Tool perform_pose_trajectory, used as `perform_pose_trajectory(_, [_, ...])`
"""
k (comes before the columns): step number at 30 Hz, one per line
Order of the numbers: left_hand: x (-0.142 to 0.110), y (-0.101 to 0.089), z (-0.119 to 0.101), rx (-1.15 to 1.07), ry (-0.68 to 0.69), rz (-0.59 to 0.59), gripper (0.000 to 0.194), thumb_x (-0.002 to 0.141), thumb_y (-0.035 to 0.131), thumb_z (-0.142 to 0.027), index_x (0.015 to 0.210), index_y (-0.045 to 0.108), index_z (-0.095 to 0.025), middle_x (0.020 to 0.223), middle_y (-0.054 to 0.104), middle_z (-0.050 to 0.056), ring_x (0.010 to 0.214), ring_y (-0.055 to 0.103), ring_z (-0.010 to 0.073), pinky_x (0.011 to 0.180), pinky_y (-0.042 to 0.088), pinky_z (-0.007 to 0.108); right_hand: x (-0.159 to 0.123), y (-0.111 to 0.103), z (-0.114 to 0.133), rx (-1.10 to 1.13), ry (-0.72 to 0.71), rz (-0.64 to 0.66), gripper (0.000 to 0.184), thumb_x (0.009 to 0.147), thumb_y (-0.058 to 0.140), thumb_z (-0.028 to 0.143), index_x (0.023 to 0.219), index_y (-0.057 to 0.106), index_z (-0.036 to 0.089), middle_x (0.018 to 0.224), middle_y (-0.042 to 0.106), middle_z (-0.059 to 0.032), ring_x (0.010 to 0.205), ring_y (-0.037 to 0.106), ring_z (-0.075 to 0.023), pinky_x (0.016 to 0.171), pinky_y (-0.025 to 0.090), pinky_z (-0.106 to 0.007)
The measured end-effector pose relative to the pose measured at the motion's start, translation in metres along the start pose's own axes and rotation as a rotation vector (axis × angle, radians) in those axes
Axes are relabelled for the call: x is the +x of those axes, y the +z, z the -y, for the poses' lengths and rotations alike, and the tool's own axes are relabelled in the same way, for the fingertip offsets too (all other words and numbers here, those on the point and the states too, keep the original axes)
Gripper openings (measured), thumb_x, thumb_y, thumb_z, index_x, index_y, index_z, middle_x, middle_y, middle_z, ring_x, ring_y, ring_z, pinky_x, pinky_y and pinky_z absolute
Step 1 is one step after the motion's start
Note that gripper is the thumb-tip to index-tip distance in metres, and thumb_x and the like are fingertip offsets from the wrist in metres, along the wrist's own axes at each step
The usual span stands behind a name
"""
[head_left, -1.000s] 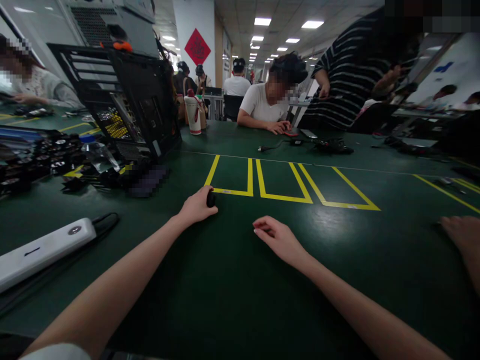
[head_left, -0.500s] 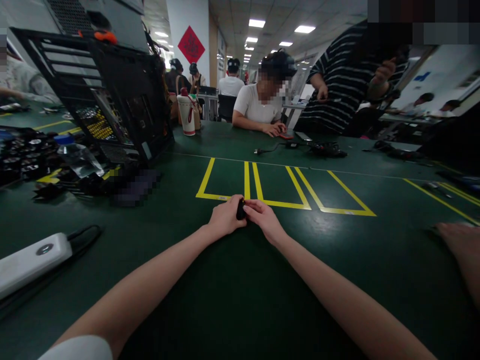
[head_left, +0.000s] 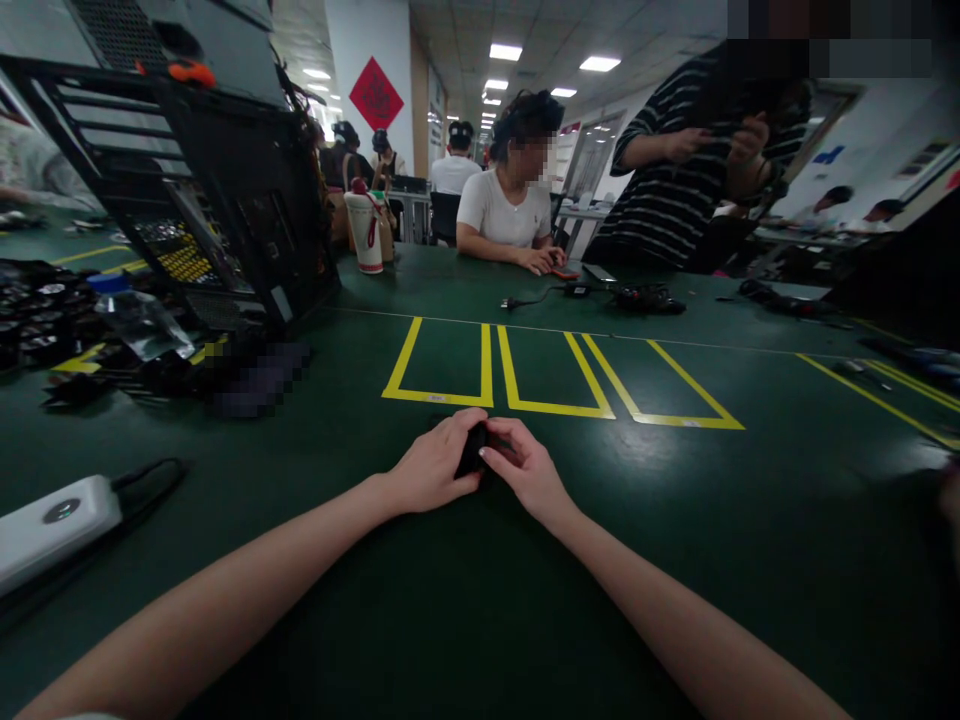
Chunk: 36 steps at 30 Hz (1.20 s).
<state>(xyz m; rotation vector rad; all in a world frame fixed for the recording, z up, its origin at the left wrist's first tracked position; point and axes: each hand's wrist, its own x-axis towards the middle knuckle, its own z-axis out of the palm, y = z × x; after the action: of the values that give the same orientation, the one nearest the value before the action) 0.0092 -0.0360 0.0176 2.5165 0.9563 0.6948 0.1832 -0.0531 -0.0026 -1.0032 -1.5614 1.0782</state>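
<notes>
Between my hands is a small black object [head_left: 471,452], largely covered by fingers, so its kind cannot be made out. My left hand [head_left: 429,462] wraps round it from the left, thumb below and fingers over the top. From the other side my right hand [head_left: 527,470] pinches at its right edge with thumb and fingertips. Both hands are low over the green table [head_left: 360,610], just on the near side of the yellow tape outlines [head_left: 551,408].
At left stand a black computer case [head_left: 247,220], a water bottle [head_left: 142,322] and a white power bank [head_left: 64,525] with a cord. A cup [head_left: 365,235] and a black cable [head_left: 645,298] lie farther back. A seated person [head_left: 506,215] and a standing person in stripes [head_left: 675,170] are across the table.
My hands and the black object have come slightly nearer to me, and more of the object shows. A bare arm at the right edge has mostly left the view.
</notes>
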Motion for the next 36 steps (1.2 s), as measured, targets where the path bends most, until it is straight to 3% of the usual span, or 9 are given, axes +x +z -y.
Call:
perform_pose_trajectory(8, [0.001, -0.002, 0.014, 0.026, 0.064, 0.08, 0.069, 0.08, 0.058, -0.03, 0.133, 0.014, -0.023, 0.134, 0.038, 0.009, 0.117, 0.044, 0.0244, 0.096, 0.04, 0.043, 0.0, 0.001, 0.002, 0.034, 0.06, 0.051, 0.026, 0.079, 0.056, 0.018, 0.104, 0.053, 0.023, 0.106, 0.056, -0.0022, 0.104, 0.055, -0.0166, 0.094, 0.045, -0.035])
perform_pose_trajectory(14, [0.002, -0.002, 0.014, 0.15, 0.011, 0.081, 0.068, 0.079, 0.058, -0.037, 0.133, 0.018, -0.024, 0.126, 0.045, 0.01, 0.091, 0.052, 0.024, 0.073, 0.046, 0.038, 0.0, 0.0, 0.001, 0.102, 0.143, 0.082, 0.027, 0.08, 0.055, 0.019, 0.106, 0.05, 0.025, 0.109, 0.057, -0.0022, 0.104, 0.057, -0.0171, 0.093, 0.046, -0.036])
perform_pose_trajectory(18, [0.002, -0.003, 0.013, 0.177, 0.014, 0.056, 0.066, 0.078, 0.059, -0.036, 0.132, 0.022, -0.025, 0.131, 0.041, 0.011, 0.113, 0.039, 0.0322, 0.088, 0.037, 0.047, 0.001, 0.0, 0.0, 0.092, 0.142, 0.06, 0.033, 0.079, 0.056, 0.019, 0.11, 0.048, 0.025, 0.114, 0.056, -0.0028, 0.107, 0.055, -0.017, 0.096, 0.044, -0.036])
perform_pose_trajectory(20, [0.003, -0.003, 0.013, 0.14, 0.046, 0.045, 0.065, 0.079, 0.059, -0.035, 0.131, 0.021, -0.023, 0.134, 0.037, 0.011, 0.124, 0.03, 0.0307, 0.1, 0.026, 0.049, 0.001, 0.0, 0.0, 0.078, 0.145, 0.07, 0.032, 0.079, 0.056, 0.019, 0.11, 0.049, 0.023, 0.114, 0.056, -0.0036, 0.108, 0.055, -0.0173, 0.096, 0.044, -0.035])
perform_pose_trajectory(22, [0.004, -0.003, 0.013, 0.092, 0.084, 0.045, 0.064, 0.08, 0.058, -0.033, 0.13, 0.02, -0.022, 0.134, 0.037, 0.011, 0.125, 0.032, 0.0261, 0.106, 0.019, 0.047, 0.002, -0.001, 0.0, 0.071, 0.148, 0.08, 0.028, 0.079, 0.056, 0.02, 0.107, 0.05, 0.022, 0.111, 0.057, -0.0038, 0.107, 0.056, -0.0173, 0.095, 0.044, -0.035])
perform_pose_trajectory(26, [0.005, -0.004, 0.012, 0.06, 0.096, 0.06, 0.061, 0.081, 0.057, -0.032, 0.129, 0.021, -0.02, 0.13, 0.041, 0.01, 0.12, 0.04, 0.0233, 0.105, 0.022, 0.044, 0.003, -0.002, -0.002, 0.092, 0.132, 0.095, 0.028, 0.078, 0.057, 0.02, 0.105, 0.05, 0.023, 0.107, 0.058, -0.0026, 0.103, 0.057, -0.0168, 0.092, 0.045, -0.034])
perform_pose_trajectory(36, [0.004, -0.002, 0.014, 0.08, 0.096, 0.084, 0.061, 0.08, 0.055, -0.022, 0.13, 0.02, -0.024, 0.132, 0.038, 0.01, 0.121, 0.038, 0.0255, 0.102, 0.023, 0.045, 0.001, -0.001, 0.0, 0.092, 0.117, 0.086, 0.02, 0.079, 0.056, 0.022, 0.099, 0.052, 0.026, 0.103, 0.057, -0.0004, 0.097, 0.058, -0.0163, 0.086, 0.049, -0.033])
